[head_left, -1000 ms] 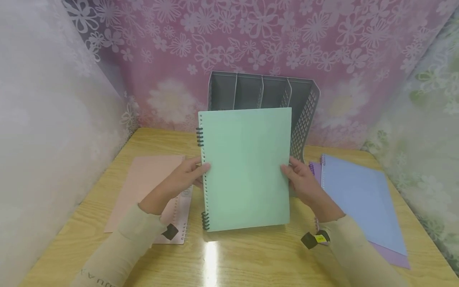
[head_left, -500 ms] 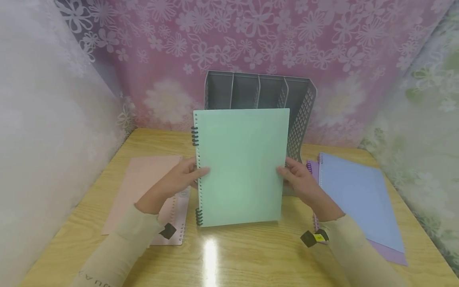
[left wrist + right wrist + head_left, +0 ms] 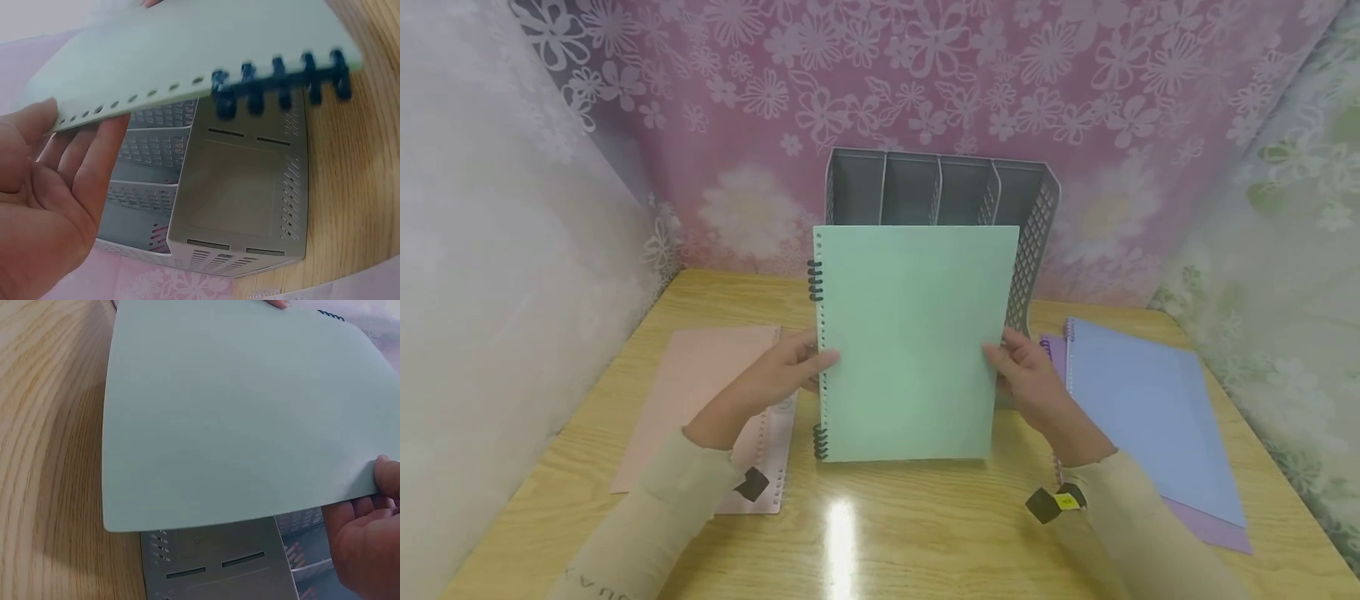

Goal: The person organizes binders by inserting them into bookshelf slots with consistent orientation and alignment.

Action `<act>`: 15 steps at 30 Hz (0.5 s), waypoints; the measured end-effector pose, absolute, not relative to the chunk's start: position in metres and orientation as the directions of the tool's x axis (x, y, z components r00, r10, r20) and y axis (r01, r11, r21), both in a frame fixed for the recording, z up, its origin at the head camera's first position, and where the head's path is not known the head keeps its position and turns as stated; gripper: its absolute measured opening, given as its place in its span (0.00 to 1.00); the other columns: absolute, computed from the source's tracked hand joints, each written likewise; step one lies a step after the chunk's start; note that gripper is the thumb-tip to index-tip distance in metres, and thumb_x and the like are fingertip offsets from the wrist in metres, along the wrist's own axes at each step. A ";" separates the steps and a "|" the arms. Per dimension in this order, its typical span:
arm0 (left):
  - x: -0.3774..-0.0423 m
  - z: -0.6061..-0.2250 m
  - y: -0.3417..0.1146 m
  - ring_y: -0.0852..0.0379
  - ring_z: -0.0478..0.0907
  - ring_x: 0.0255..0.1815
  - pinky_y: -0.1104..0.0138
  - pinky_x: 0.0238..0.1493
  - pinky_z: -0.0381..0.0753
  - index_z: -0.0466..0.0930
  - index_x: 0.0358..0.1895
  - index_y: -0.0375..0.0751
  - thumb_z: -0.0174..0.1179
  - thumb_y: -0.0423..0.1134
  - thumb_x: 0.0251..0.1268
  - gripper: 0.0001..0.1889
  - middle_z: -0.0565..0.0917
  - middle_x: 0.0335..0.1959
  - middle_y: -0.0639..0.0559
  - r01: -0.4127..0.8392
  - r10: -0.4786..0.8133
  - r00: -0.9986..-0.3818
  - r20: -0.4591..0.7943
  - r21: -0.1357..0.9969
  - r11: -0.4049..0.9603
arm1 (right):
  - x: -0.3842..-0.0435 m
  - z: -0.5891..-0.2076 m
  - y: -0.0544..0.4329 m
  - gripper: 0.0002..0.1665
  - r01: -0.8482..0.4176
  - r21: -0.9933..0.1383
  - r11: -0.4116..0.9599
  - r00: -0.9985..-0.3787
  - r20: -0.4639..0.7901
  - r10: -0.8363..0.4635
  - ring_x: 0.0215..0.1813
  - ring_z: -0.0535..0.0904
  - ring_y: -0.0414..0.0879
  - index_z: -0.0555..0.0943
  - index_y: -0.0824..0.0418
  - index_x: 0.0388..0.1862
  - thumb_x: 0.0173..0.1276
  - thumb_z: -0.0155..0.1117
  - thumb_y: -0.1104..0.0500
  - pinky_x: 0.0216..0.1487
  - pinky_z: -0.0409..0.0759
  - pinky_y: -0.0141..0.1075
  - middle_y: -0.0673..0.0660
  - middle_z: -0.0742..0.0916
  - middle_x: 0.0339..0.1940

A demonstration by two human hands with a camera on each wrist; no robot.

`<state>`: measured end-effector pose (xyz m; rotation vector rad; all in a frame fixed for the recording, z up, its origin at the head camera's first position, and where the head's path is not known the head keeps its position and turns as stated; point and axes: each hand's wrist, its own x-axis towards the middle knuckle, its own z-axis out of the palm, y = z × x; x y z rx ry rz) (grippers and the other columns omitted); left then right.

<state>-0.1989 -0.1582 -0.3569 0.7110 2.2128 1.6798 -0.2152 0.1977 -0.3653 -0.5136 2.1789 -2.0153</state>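
Note:
A mint green spiral notebook [image 3: 917, 333] is held up between both hands, its cover facing me and its black rings on the left edge. My left hand [image 3: 786, 367] pinches the ringed edge, thumb on the cover and fingers behind, as the left wrist view also shows. On the opposite edge my right hand [image 3: 1030, 375] grips in the same way, thumb in front. Behind the notebook stands a grey file rack [image 3: 917, 183] with several upright slots, its lower part mostly hidden. In the right wrist view the notebook's lower corner hangs over the wooden table [image 3: 62, 456].
Pink notebooks [image 3: 700, 358] lie on the table at the left, partly under my left forearm. To the right, a blue notebook [image 3: 1142, 408] lies over a purple one [image 3: 1213, 529]. A pink flowered curtain [image 3: 737, 125] hangs close behind the rack.
The green notebook has shifted slightly, first left and then a little right, and its bottom edge sits higher in view. Both hands keep their hold on it.

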 end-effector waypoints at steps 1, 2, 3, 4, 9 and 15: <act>-0.199 -0.357 -0.158 0.49 0.84 0.47 0.57 0.48 0.84 0.58 0.75 0.47 0.48 0.46 0.78 0.27 0.81 0.56 0.41 0.222 0.538 -0.839 0.081 0.954 0.203 | -0.215 -0.366 0.198 0.29 -0.159 -0.986 0.054 -0.935 0.133 -0.328 0.51 0.81 0.36 0.59 0.72 0.71 0.80 0.47 0.56 0.48 0.83 0.34 0.41 0.82 0.52; -0.199 -0.357 -0.158 0.49 0.84 0.48 0.57 0.49 0.84 0.56 0.76 0.49 0.48 0.46 0.77 0.28 0.81 0.57 0.42 0.227 0.539 -0.838 0.085 0.953 0.201 | -0.215 -0.366 0.197 0.29 -0.159 -0.986 0.058 -0.938 0.132 -0.321 0.50 0.81 0.37 0.59 0.71 0.72 0.80 0.46 0.56 0.48 0.84 0.34 0.41 0.82 0.51; -0.199 -0.358 -0.157 0.49 0.83 0.49 0.57 0.49 0.84 0.54 0.76 0.51 0.48 0.46 0.77 0.29 0.80 0.58 0.43 0.231 0.541 -0.836 0.089 0.952 0.200 | -0.215 -0.366 0.197 0.29 -0.161 -0.985 0.057 -0.939 0.135 -0.315 0.50 0.81 0.37 0.60 0.71 0.72 0.80 0.47 0.56 0.48 0.84 0.34 0.41 0.83 0.51; -0.199 -0.358 -0.157 0.50 0.83 0.49 0.57 0.49 0.84 0.53 0.77 0.53 0.49 0.46 0.77 0.29 0.80 0.59 0.44 0.233 0.538 -0.838 0.091 0.951 0.202 | -0.215 -0.366 0.197 0.29 -0.163 -0.985 0.058 -0.941 0.138 -0.308 0.49 0.81 0.37 0.60 0.70 0.72 0.80 0.47 0.56 0.47 0.84 0.34 0.41 0.83 0.50; -0.200 -0.357 -0.154 0.51 0.83 0.49 0.57 0.47 0.84 0.53 0.76 0.57 0.50 0.46 0.76 0.30 0.81 0.58 0.46 0.229 0.506 -0.859 0.083 0.945 0.235 | -0.215 -0.367 0.197 0.27 -0.152 -0.987 0.051 -0.947 0.131 -0.293 0.48 0.81 0.37 0.63 0.67 0.71 0.79 0.48 0.55 0.47 0.83 0.33 0.40 0.84 0.49; -0.201 -0.357 -0.155 0.50 0.84 0.45 0.58 0.44 0.85 0.58 0.75 0.51 0.51 0.46 0.76 0.27 0.83 0.53 0.42 0.209 0.465 -0.882 0.076 0.948 0.241 | -0.213 -0.365 0.201 0.31 -0.153 -0.984 0.088 -0.933 0.114 -0.340 0.55 0.78 0.35 0.60 0.68 0.73 0.79 0.49 0.54 0.52 0.81 0.31 0.40 0.81 0.55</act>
